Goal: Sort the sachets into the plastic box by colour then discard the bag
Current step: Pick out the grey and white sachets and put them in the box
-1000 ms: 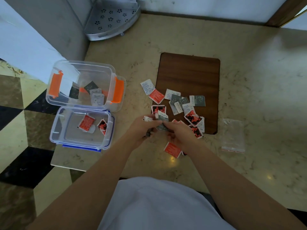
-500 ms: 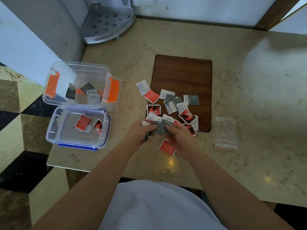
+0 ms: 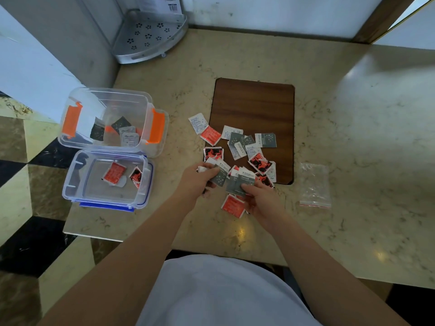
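I take the dark brown wooden board [image 3: 253,114] as my landmark on the beige marble surface [image 3: 353,161], which is the largest thing in view. Left of the board stand two clear plastic boxes: the bigger one with orange clips [image 3: 113,121] holds a few grey and white sachets, and the smaller one with blue trim [image 3: 107,182], nearer to me, holds two red sachets. The empty clear plastic zip bag [image 3: 314,184] lies flat just right of the board, not yet discarded. The loose pile of red, grey and white sachets [image 3: 242,147] is spread over the board's near left part and spills off its left edge. Compared with a second ago, the hands have drawn slightly apart at the board's near left corner, and each now carries grey packets, so I judge a grey batch is being gathered for the orange-clipped box. My left hand [image 3: 200,178] has its grip closed round one grey sachet [image 3: 220,176], with something white bunched behind the knuckles. My right hand [image 3: 261,198] pinches a small fan of grey sachets [image 3: 241,181] between thumb and fingers. A red sachet [image 3: 233,204] lies on the surface touching the right hand's underside. Most of the pile is unsorted.
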